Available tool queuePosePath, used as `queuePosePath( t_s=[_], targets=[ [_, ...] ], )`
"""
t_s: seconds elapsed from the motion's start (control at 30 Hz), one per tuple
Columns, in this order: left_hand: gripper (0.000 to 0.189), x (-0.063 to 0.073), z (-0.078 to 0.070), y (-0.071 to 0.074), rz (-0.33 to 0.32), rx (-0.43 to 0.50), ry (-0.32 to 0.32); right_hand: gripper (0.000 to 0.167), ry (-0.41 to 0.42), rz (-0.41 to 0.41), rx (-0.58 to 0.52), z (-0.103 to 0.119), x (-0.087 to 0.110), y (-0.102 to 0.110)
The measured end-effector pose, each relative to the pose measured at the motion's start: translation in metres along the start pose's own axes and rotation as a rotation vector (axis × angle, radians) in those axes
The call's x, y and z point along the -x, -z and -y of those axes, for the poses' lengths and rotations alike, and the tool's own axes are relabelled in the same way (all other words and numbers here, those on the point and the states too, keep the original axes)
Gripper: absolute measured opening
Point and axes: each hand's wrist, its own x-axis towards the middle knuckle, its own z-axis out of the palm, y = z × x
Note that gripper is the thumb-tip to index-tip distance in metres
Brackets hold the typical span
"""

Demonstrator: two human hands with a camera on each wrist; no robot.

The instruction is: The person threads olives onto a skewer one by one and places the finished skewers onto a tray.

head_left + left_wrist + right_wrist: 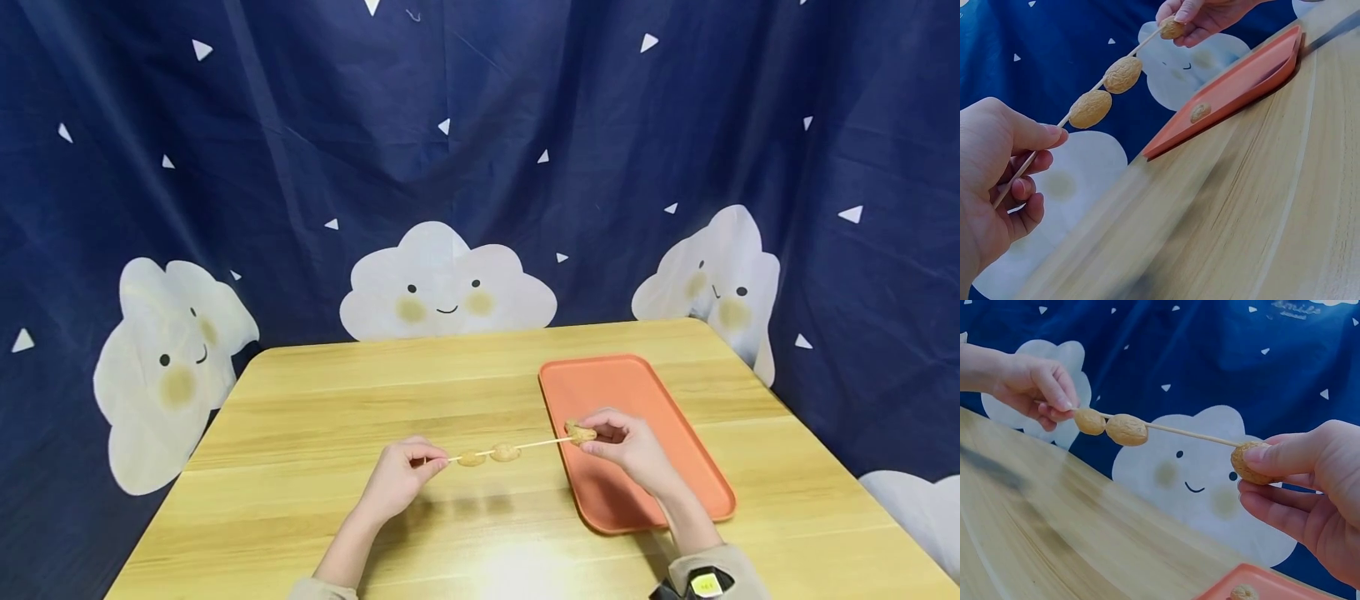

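Observation:
My left hand (400, 475) pinches one end of a thin wooden skewer (1027, 161), which slants across the palm in the left wrist view. Two wrinkled, golden-brown oval food pieces, perhaps fried tofu puffs, are threaded on it close to those fingers: one puff (1090, 421) nearest the hand, another puff (1127, 430) right beside it. Between thumb and fingers, my right hand (630, 446) holds a third puff (1251, 464) at the skewer's other end. The tip meets this puff; how deep it goes is hidden. The skewer hangs above the table, nearly level.
An orange tray (622, 383) lies on the wooden table (360, 383) at the right, under my right hand. One more puff (1200, 112) rests in the tray. Behind the table hangs a dark blue curtain (450, 167) with clouds and triangles.

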Motion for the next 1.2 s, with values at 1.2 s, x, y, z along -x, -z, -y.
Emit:
queuePosePath(
  t_s=[1.2],
  targets=[
    [0.005, -0.007, -0.008, -0.01, 0.016, 0.056, -0.015, 0.025, 0.095, -0.004, 0.023, -0.002, -0.007, -0.009]
  ],
)
